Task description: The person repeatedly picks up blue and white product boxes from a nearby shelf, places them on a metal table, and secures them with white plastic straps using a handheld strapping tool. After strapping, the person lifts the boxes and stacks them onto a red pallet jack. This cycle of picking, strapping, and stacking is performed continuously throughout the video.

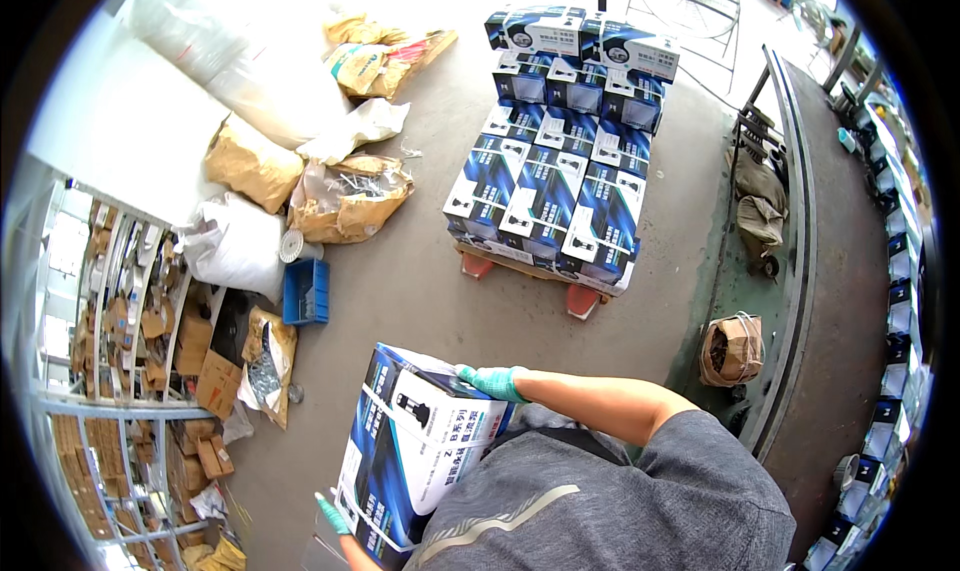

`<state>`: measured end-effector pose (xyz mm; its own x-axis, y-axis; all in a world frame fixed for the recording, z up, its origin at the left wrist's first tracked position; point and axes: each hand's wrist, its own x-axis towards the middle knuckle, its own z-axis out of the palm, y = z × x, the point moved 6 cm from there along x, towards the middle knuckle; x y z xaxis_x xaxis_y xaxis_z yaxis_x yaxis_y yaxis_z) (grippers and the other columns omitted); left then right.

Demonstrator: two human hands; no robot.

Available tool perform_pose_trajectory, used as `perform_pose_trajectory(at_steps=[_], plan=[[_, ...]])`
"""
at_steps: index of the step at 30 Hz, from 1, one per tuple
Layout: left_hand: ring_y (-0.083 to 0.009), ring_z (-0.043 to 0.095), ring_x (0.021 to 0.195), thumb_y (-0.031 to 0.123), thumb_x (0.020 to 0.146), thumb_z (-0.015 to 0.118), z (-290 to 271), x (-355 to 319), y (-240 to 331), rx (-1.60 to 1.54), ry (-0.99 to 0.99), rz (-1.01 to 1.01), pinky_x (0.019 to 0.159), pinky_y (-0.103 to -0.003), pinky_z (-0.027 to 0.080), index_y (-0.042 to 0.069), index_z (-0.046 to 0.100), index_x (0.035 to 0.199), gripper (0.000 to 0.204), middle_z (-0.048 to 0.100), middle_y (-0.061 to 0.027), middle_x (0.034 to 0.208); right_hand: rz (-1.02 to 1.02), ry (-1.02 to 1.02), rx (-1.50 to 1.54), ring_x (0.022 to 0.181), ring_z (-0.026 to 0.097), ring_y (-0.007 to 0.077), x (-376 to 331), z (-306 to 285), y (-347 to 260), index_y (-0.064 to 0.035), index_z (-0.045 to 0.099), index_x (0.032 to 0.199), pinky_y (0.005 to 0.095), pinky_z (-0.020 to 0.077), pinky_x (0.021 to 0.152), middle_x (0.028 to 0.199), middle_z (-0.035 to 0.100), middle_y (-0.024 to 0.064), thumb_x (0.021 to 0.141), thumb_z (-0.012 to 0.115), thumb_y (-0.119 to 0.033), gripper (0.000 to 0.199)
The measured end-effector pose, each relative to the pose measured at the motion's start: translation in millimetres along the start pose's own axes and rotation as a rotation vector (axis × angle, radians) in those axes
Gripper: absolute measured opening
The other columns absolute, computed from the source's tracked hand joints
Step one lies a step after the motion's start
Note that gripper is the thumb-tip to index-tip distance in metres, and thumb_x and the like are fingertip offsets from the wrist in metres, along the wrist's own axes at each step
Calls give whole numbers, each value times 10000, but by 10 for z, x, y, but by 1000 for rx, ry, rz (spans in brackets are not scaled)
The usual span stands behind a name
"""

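Observation:
I carry a blue, white and black printed carton [425, 431], bound with white strapping, against my front. It is tilted, with its long side running from upper right to lower left. My right hand [490, 382], in a teal glove, grips its far right end near the top edge. At the lower left my left hand [333, 514], also gloved in teal, holds the carton's near end; some of its fingers are hidden. Ahead of me a stack of similar cartons [545, 191] stands in rows on a wooden pallet [530, 266], stepped higher toward the back.
Red pallet-truck fork ends [581, 302] poke out under the pallet. On the left are paper sacks [350, 201], a white sack [235, 246], a blue bin [305, 292] and shelves of cardboard boxes [150, 321]. To the right, a brown bag [731, 351] sits beside a long metal-edged bench [840, 221].

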<state>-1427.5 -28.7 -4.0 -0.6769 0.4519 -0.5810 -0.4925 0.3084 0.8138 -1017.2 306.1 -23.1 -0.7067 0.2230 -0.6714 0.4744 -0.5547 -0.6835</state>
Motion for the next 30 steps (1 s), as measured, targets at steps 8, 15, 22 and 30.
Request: perform_pose_trajectory(at_steps=[8, 15, 22, 30], plan=[[-288, 575, 1283, 628, 1000, 504, 1227, 2268, 1142, 49, -340, -97, 1129, -407, 450, -19, 455, 1489, 812, 567, -149, 1432, -85, 107, 326, 1144, 668, 226, 530, -751, -900, -146, 642, 1392, 399, 499, 1009, 1316, 692, 96, 1058, 265, -659, 719], [-306, 656, 1149, 749, 930, 504, 3139, 4075, 1742, 123, -626, -368, 1055, -405, 517, -76, 580, 1356, 932, 664, -190, 1300, -192, 506, 776, 1023, 680, 185, 773, -1447, -1273, -83, 671, 1303, 340, 534, 943, 1188, 722, 58, 1077, 376, -565, 609], [-339, 576, 1289, 878, 872, 372, 5046, 4350, 1296, 105, -705, -525, 1142, -410, 437, -121, 434, 1470, 1166, 560, -231, 1443, -144, 868, 982, 721, 718, 256, 999, -2864, -1213, -97, 706, 1101, 446, 613, 611, 928, 735, 102, 1014, 467, -493, 470], [-287, 660, 1078, 870, 871, 399, 7544, 4505, 803, -89, -564, -391, 997, -421, 532, -69, 564, 1361, 1072, 671, -171, 1234, -347, 961, 656, 772, 648, 222, 1870, -6342, -1248, -58, 734, 1068, 351, 514, 748, 893, 735, 125, 1013, 400, -395, 478]])
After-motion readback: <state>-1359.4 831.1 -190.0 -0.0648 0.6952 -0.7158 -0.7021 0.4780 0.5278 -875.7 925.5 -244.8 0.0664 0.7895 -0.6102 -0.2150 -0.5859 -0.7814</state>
